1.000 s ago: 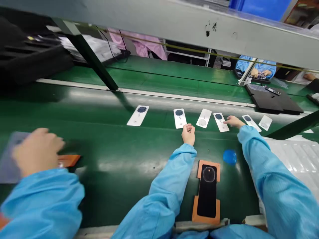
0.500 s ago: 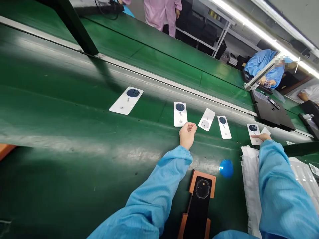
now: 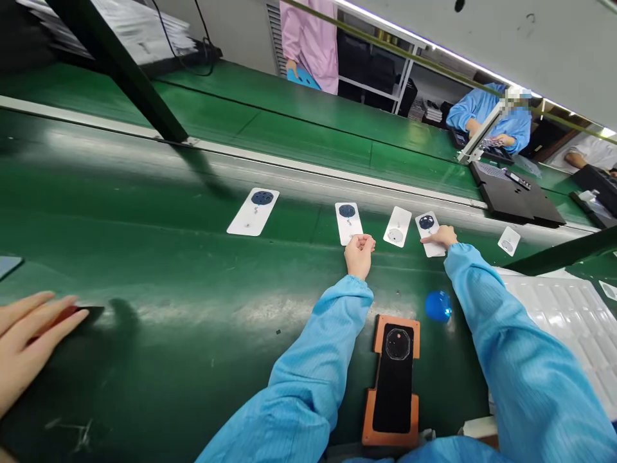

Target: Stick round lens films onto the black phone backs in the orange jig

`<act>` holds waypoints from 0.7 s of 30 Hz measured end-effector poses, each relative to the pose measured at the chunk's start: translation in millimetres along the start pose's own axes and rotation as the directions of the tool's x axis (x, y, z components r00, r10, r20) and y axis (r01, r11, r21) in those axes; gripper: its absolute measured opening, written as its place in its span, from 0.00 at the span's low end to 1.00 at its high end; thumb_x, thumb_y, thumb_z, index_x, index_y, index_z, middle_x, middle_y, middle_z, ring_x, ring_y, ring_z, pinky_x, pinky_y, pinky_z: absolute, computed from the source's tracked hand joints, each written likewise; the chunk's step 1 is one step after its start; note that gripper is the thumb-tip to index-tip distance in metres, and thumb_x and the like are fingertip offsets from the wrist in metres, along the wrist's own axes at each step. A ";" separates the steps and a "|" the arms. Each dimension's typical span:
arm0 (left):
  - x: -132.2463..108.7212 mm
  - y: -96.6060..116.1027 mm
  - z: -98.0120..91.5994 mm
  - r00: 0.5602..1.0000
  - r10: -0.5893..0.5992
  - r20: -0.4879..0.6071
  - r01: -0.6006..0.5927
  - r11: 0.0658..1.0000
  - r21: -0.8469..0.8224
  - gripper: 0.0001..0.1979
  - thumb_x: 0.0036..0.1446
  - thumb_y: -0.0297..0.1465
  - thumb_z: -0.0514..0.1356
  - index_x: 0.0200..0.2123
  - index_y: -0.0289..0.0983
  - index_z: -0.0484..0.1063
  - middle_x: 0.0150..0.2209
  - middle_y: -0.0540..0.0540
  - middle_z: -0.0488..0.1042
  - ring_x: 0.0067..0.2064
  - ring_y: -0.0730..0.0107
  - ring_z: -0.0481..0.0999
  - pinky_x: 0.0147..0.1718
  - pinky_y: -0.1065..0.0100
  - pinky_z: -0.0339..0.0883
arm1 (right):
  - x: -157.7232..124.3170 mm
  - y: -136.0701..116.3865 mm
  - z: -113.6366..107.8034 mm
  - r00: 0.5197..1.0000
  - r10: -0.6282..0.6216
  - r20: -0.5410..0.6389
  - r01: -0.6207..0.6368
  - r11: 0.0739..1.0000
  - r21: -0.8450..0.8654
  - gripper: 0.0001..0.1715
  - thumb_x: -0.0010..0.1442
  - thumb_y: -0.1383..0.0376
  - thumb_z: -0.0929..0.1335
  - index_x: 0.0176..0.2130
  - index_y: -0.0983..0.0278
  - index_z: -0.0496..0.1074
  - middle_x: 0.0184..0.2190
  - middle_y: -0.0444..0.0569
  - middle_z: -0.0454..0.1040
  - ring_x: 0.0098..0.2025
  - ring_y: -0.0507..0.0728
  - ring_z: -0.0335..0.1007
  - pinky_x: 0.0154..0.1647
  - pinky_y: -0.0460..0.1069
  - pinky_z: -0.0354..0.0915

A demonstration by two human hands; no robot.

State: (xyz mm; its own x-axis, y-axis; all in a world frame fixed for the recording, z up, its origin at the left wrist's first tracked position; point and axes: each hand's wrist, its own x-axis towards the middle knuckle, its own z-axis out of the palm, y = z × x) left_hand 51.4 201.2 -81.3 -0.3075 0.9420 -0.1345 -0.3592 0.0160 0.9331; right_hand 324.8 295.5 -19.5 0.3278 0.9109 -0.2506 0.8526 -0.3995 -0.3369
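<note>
In the head view my left hand (image 3: 359,255) is closed in a pinch at the lower edge of a white card (image 3: 349,225) with a dark round disc. Whatever its fingertips may hold is hidden. My right hand (image 3: 443,236) grips another white card (image 3: 427,235), whose dark disc has several holes; a second card edge seems to show underneath. Between the hands lies a white card with a pale round patch (image 3: 398,226). Nearer to me, a black phone-shaped panel (image 3: 394,386) rests in an orange fixture (image 3: 373,421). Beside it is a shiny blue round piece (image 3: 438,306).
Another person's hand (image 3: 33,341) reaches in from the left, by a dark flat piece. More white cards lie far left (image 3: 253,212) and right (image 3: 509,241). A clear tray (image 3: 563,321), a green post (image 3: 569,251) and a black case (image 3: 518,193) stand right. Co-workers are beyond.
My right hand has moved left with the card from the far right, onto the spot of the fourth card. My left hand stays pinched. Another person's hand has appeared at left.
</note>
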 end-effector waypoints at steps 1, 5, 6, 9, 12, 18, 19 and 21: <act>0.1 -0.6 0.6 1.000 0.000 0.003 0.000 1.000 0.005 0.08 0.52 0.33 0.65 0.35 0.36 0.74 0.31 0.47 0.79 0.35 0.71 0.79 0.39 0.68 0.74 | -3.3 -2.2 -3.5 1.000 0.012 -0.009 -0.013 1.000 -0.011 0.41 0.37 0.56 0.86 0.46 0.71 0.75 0.53 0.67 0.73 0.55 0.68 0.72 0.55 0.59 0.71; -1.0 -0.7 3.9 0.999 -0.011 0.052 0.010 1.000 0.024 0.10 0.53 0.35 0.67 0.36 0.36 0.74 0.33 0.47 0.78 0.36 0.71 0.78 0.38 0.70 0.73 | -30.9 -16.5 -20.2 0.997 -0.072 -0.027 0.072 0.997 0.007 0.30 0.52 0.61 0.80 0.50 0.69 0.72 0.53 0.62 0.75 0.57 0.66 0.72 0.60 0.62 0.68; -2.0 0.1 5.5 0.996 -0.020 0.081 0.018 1.000 0.023 0.12 0.52 0.36 0.68 0.38 0.35 0.75 0.33 0.47 0.78 0.37 0.71 0.78 0.38 0.70 0.73 | -42.4 -22.2 -22.6 0.992 -0.119 -0.039 0.120 0.993 0.020 0.27 0.55 0.63 0.77 0.52 0.68 0.71 0.53 0.60 0.75 0.58 0.65 0.71 0.61 0.61 0.67; -9.3 4.9 14.6 0.976 -0.069 0.207 0.070 0.998 0.006 0.21 0.52 0.41 0.70 0.45 0.35 0.73 0.38 0.44 0.80 0.38 0.68 0.80 0.38 0.68 0.75 | -86.9 -41.8 -20.4 0.955 -0.291 -0.064 0.295 0.953 0.070 0.26 0.62 0.64 0.72 0.57 0.64 0.65 0.57 0.56 0.74 0.59 0.62 0.71 0.60 0.56 0.67; -24.0 13.2 28.4 0.931 -0.096 0.351 0.111 0.994 -0.022 0.26 0.55 0.48 0.67 0.48 0.36 0.71 0.44 0.40 0.81 0.42 0.64 0.83 0.41 0.64 0.78 | -137.6 -55.6 -5.7 0.888 -0.460 -0.014 0.458 0.882 0.109 0.31 0.61 0.60 0.74 0.59 0.62 0.62 0.51 0.51 0.77 0.49 0.60 0.77 0.50 0.52 0.72; -51.5 39.2 23.7 0.973 0.006 0.229 -0.012 1.000 0.025 0.23 0.53 0.43 0.69 0.48 0.36 0.74 0.47 0.40 0.81 0.51 0.55 0.82 0.53 0.55 0.77 | -241.8 -16.1 -4.7 0.767 -0.638 -0.060 0.641 0.764 0.075 0.40 0.56 0.65 0.77 0.62 0.65 0.62 0.54 0.60 0.74 0.49 0.67 0.78 0.50 0.60 0.73; -51.8 45.1 12.6 0.983 0.020 0.181 -0.039 0.994 0.103 0.23 0.53 0.42 0.68 0.48 0.36 0.73 0.46 0.41 0.80 0.50 0.54 0.82 0.54 0.52 0.77 | -262.1 3.6 -10.1 0.740 -0.669 -0.066 0.672 0.739 0.050 0.38 0.56 0.66 0.78 0.61 0.64 0.65 0.54 0.60 0.73 0.50 0.67 0.77 0.51 0.61 0.73; -48.9 58.0 -20.2 0.989 0.062 0.132 -0.092 0.967 0.238 0.22 0.53 0.41 0.67 0.48 0.38 0.72 0.45 0.43 0.79 0.49 0.53 0.82 0.56 0.46 0.76 | -306.3 53.3 -20.1 0.656 -0.754 -0.038 0.753 0.657 -0.030 0.32 0.60 0.63 0.76 0.60 0.65 0.68 0.55 0.61 0.73 0.50 0.66 0.77 0.50 0.60 0.73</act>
State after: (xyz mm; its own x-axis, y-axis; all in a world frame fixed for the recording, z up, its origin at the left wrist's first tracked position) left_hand 27.7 149.3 -27.3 -0.2105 0.9771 -0.0312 -0.1088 0.0083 0.9940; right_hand 278.0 -2.7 57.6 -0.4119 0.9028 0.1236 0.8195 0.4263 -0.3830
